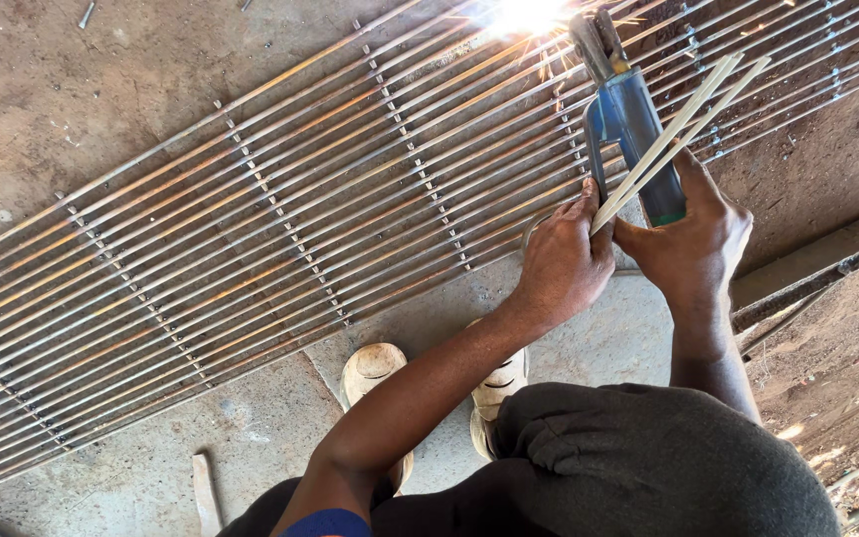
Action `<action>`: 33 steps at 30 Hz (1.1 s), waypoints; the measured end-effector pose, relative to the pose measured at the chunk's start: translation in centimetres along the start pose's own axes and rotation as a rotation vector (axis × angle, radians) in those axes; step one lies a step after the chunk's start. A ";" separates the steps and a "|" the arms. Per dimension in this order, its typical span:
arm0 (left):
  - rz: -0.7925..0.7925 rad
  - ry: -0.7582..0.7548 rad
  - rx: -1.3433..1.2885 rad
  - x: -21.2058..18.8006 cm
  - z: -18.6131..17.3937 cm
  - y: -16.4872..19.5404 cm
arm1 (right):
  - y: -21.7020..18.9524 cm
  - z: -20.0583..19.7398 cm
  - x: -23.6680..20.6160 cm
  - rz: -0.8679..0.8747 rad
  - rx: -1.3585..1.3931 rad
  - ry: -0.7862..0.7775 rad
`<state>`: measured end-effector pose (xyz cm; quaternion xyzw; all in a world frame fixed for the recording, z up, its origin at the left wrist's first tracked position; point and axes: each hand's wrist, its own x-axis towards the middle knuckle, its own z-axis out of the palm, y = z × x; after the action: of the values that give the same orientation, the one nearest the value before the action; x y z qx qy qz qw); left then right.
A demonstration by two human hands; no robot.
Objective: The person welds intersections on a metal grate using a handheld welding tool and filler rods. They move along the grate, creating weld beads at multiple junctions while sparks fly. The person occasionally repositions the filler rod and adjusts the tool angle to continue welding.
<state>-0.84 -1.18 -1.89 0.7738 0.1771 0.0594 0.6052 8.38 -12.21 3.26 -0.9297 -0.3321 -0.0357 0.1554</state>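
- Holder point(636, 129): we grip its blue insulated handle in the right hand point(693, 234), fingers wrapped shut around it, just above the near edge of the grate point(280, 229). It looks rigid and fairly heavy at the metal clamp end; the blue handle is the place to hold, well back from the arc.
- Rods point(683, 124): two or three thin pale sticks lie along the holder, pinched at their lower end by the left hand point(564, 264). We judge them light, stiff, brittle in the coating.
- Hands sit close together, nearly touching, both closed.
- Arc point(529, 12): a white glare with sparks at the grate's far edge, beyond the holder's tip.
- Grate: long steel bars with welded cross rows, lying on the dirt floor; heavy, rigid, likely hot near the arc.
- Containers: we see none.
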 end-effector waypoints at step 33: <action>-0.004 0.021 -0.075 -0.5 0.5 0.7 | 1.8 0.1 -1.3 0.041 -0.001 -0.026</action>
<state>-1.03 -2.01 -1.29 0.7496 0.1825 0.0728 0.6321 8.55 -14.29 2.47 -0.9368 -0.3149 -0.0205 0.1511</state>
